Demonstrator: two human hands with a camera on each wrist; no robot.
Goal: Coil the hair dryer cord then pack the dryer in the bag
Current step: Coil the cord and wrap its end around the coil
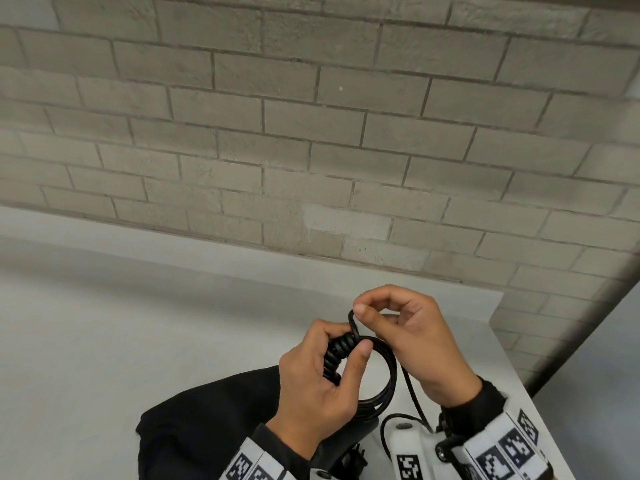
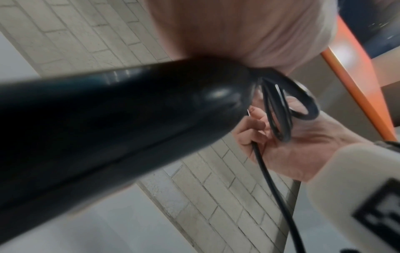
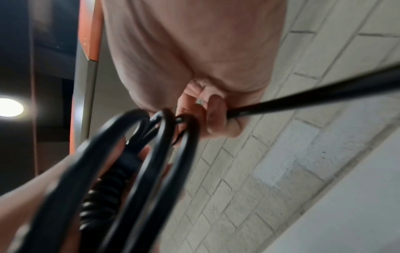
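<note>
In the head view, the left hand point(image 1: 317, 386) is gripping the ribbed strain-relief end of the thin black rubber hair dryer cord point(image 1: 387, 370) together with its coiled loops, while the right hand point(image 1: 412, 341) is pinching a strand just above them, over the near right part of the pale grey table point(image 1: 104, 341), with the black fabric bag point(image 1: 201, 420) lying at the near edge. In the left wrist view, the glossy black plastic hair dryer point(image 2: 112, 123) is filling the left side, blurred, with the right hand's fingers point(image 2: 255, 123) curling round the cord beyond it. In the right wrist view, the loops are hanging close and blurred, and the fingers are closing on a taut strand running right.
</note>
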